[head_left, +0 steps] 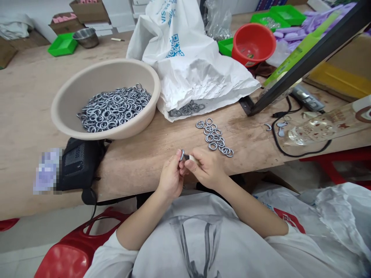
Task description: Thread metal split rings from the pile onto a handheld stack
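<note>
Over the table's front edge, my left hand [170, 175] pinches one grey ring [182, 155] between thumb and fingers. My right hand [207, 168] is closed around the pale handle of a small tool with a short dark blade [187, 157]; it looks like a small knife. The blade's end is at the ring, though whether they touch I cannot tell. Just beyond my hands lies a loose cluster of similar rings [213, 135] on the wood. Many more rings [116, 108] fill part of a beige basin [106, 133] to the left.
A white sack [199, 77] lies open towards me with rings in its mouth. A black metal post [278, 92], a cable [274, 143] and a clear bottle [319, 129] are at the right. A black pouch [79, 164] sits left; a red bowl [253, 42] stands behind.
</note>
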